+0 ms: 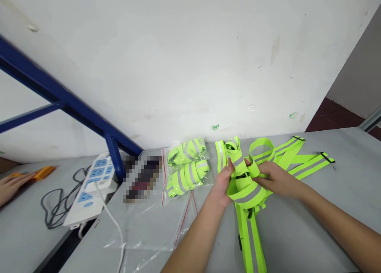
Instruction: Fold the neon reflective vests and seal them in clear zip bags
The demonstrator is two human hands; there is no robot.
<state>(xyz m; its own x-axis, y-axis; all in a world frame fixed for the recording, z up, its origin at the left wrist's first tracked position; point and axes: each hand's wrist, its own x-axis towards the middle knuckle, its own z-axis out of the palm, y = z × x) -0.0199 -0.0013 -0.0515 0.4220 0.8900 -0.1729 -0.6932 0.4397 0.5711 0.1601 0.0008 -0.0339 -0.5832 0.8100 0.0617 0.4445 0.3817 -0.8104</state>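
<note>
Neon yellow-green reflective straps [247, 195] with grey stripes and black buckles lie bunched and looped between my hands. My left hand [224, 181] is closed around the gathered part of the bundle, fingers partly hidden behind it. With its fingers pinched, my right hand [275, 178] grips a looped strap on the bundle's right side. Loose strap ends [254, 245] hang down toward the near edge. More straps with black slides [311, 161] stretch out to the right on the grey table. Two clear zip bags [187, 173] holding folded straps of the same kind lie left of my left hand.
Flat clear zip bags [154, 225] with red seals lie at front left. A white power strip [95, 185] with cables sits beyond a blue metal frame [89, 114]. At far left, another person's hand [12, 187] touches something orange [44, 173]. A white wall [190, 66] borders the back.
</note>
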